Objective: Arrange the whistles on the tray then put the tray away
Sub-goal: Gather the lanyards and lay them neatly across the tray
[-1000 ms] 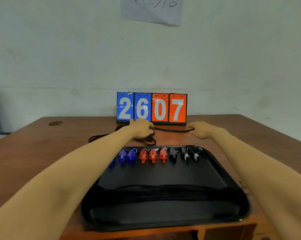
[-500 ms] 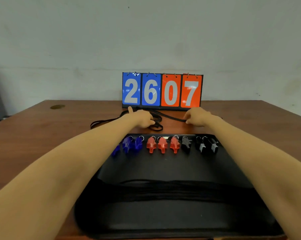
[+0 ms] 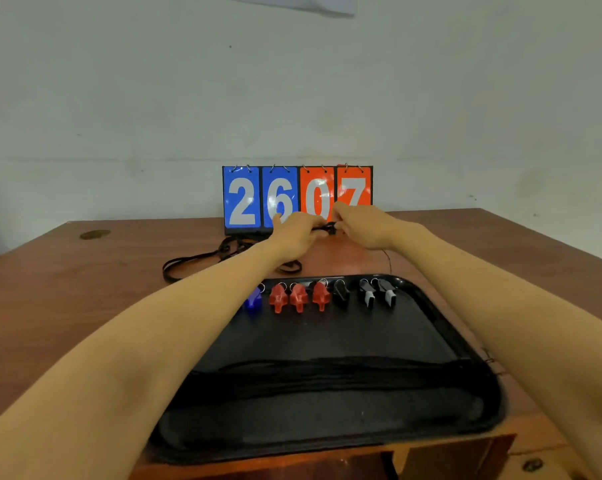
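A black tray (image 3: 444,327) lies on the wooden table near its front edge. Along its far rim sits a row of whistles: a blue one (image 3: 253,299) partly hidden by my left forearm, three red ones (image 3: 298,297), then black ones (image 3: 365,295). A band of black lanyards (image 3: 327,374) lies across the tray's middle. Beyond the tray, my left hand (image 3: 294,239) and my right hand (image 3: 365,225) meet above the table, both pinching a black lanyard (image 3: 329,229) between them. More black lanyard loops (image 3: 195,263) trail on the table to the left.
A flip scoreboard (image 3: 297,199) reading 2607 stands at the back of the table against the wall. A small round brown spot (image 3: 94,234) marks the table's far left. A sheet of paper (image 3: 292,3) hangs high on the wall.
Both hands have lifted off the table and drawn together in front of the scoreboard, gathering the lanyard that was stretched between them. The view has shifted.
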### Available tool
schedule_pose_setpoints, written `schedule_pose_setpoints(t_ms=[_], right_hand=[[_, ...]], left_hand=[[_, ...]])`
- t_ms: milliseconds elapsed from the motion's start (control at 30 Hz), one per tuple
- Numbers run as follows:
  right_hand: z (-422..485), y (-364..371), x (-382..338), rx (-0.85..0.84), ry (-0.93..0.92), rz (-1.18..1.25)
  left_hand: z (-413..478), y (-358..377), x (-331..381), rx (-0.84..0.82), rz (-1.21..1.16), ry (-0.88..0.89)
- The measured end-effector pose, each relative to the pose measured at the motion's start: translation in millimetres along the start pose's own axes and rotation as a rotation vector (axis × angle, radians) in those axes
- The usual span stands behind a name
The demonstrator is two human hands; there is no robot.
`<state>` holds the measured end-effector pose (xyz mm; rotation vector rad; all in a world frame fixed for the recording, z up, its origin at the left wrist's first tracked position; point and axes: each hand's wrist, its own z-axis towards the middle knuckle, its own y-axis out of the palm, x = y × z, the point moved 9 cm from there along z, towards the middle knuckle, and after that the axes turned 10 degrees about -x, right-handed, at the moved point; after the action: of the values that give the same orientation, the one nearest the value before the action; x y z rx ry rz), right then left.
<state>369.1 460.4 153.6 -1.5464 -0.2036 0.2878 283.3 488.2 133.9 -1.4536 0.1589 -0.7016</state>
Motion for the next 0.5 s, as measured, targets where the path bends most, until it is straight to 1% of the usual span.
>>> schedule_pose_setpoints(t_ms=[100,200,267,333,500], right_hand=[[-6,-12,-5,0.047,-0.020,-0.041],[-11,-26,-2,0.131,0.005,-0.051],[-15,-31,3,0.157,0.025,-0.038],[-19,-32,10,0.166,0.050,-0.015],[-25,-31,22,0.207,0.107,-0.011]], left_hand=[[-5,-11,0,0.027,0.011,-0.032],[-9,-29,1,0.138,0.107,-0.045],[-12,-41,-3,0.205,0.163,-0.067],[-14,-43,-8,0.183,0.188,-0.082],[-20,-25,-20,0.018,0.122,-0.129]])
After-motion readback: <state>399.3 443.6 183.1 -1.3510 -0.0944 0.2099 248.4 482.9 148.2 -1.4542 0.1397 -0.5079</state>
